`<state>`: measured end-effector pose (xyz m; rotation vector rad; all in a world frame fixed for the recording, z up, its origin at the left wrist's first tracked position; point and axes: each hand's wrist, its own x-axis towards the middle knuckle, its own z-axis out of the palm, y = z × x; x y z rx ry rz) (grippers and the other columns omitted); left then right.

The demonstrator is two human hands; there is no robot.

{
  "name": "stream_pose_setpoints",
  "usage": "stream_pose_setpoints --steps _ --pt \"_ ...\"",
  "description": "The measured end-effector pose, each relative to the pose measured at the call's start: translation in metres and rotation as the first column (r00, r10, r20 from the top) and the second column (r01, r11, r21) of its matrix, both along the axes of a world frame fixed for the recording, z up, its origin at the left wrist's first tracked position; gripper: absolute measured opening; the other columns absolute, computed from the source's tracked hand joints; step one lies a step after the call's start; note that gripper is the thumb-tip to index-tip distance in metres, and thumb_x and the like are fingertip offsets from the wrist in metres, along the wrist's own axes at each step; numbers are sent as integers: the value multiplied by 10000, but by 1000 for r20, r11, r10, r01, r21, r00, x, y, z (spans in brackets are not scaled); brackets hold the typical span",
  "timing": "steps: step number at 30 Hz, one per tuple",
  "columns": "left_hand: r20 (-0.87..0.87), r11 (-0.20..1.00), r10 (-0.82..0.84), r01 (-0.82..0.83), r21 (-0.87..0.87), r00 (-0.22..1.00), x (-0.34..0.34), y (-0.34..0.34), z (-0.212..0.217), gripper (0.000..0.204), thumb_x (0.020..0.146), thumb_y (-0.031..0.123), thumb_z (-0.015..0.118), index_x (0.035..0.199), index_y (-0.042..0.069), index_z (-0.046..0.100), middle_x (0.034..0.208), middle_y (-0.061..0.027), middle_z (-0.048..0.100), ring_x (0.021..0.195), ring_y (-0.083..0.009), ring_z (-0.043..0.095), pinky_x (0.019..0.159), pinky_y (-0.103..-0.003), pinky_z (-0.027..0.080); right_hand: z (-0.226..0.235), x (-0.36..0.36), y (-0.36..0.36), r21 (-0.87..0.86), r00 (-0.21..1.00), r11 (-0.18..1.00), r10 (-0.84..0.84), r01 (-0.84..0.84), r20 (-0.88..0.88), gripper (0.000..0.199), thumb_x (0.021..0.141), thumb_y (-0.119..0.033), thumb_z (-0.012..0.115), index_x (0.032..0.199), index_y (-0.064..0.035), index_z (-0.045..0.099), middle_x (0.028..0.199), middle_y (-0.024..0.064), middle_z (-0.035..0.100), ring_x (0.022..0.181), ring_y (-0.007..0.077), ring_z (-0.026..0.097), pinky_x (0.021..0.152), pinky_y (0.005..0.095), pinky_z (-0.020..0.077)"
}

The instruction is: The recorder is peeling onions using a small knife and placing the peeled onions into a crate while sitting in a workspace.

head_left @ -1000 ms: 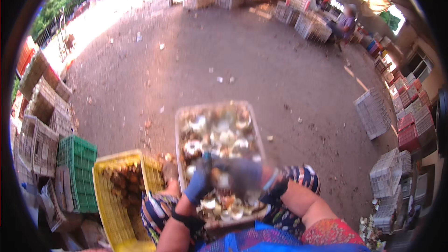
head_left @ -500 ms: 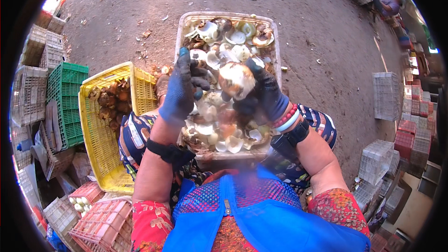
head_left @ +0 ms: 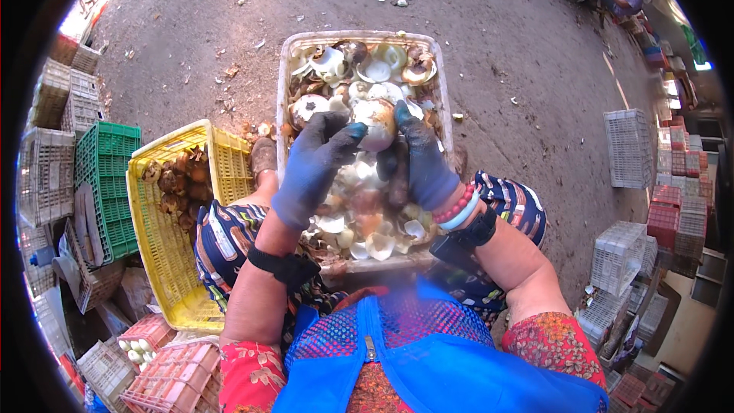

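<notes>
A partly peeled onion (head_left: pixel 375 124), pale with brownish patches, is held up between my two gloved hands. My right hand (head_left: pixel 422 159), in a blue glove with dark fingers, grips its right side with the thumb on top. My left hand (head_left: pixel 317 160), gloved alike, pinches the onion's left edge with its fingertips; part of those fingers is hidden. Beneath both hands stands a whitish crate (head_left: pixel 284 69) heaped with onion skins (head_left: pixel 380 245) and white layers. Another onion (head_left: pixel 308 107) with a dark spot lies in the heap, beside my left hand.
To the left, a yellow crate (head_left: pixel 170 260) holds brown onions (head_left: pixel 186 183). A green crate (head_left: pixel 115 183) and pink crates (head_left: pixel 174 382) stand farther out, one with white peeled onions (head_left: pixel 136 352). Stacked crates (head_left: pixel 628 149) line the right. A person (head_left: pixel 628 1) sits far right.
My left hand has come in from beside the onion to touch its left edge. The onion has shifted slightly left and turned in my right hand. The whole view has shifted a little.
</notes>
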<state>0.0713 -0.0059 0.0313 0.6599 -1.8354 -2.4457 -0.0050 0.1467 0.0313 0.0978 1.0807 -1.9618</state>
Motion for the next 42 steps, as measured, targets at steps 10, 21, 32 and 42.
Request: stream_pose_setpoints --steps 10,21,32,42 --pt "16 999 -42 43 -32 999 5 -7 -4 231 810 142 645 947 -35 586 815 -59 639 735 -105 582 681 -238 477 2 3 4 227 925 973 134 -54 -355 525 916 -499 559 1176 -43 554 817 -1 599 536 57 504 438 187 388" --pt "30 1000 -8 9 -24 1000 2 -6 -5 139 809 94 585 857 -36 572 804 -112 634 737 -179 646 714 -283 543 19 10 -18 43 887 990 -104 137 -449 557 901 -401 626 1288 -33 466 824 2 605 561 34 489 448 168 385" --pt "-69 990 -100 93 -102 993 4 -7 -9 171 804 119 598 897 -24 604 777 -70 637 693 -125 592 665 -257 492 22 -18 21 258 909 962 188 -93 -373 486 887 -296 671 1250 -26 492 985 62 627 838 101 617 684 244 533" --pt "-61 976 -152 160 150 986 5 -7 5 191 827 88 556 965 -41 586 840 -70 635 745 -135 619 667 -272 503 35 -19 27 317 875 924 327 -215 -358 746 843 -355 669 1444 -94 313 1101 110 606 868 157 629 712 242 525"
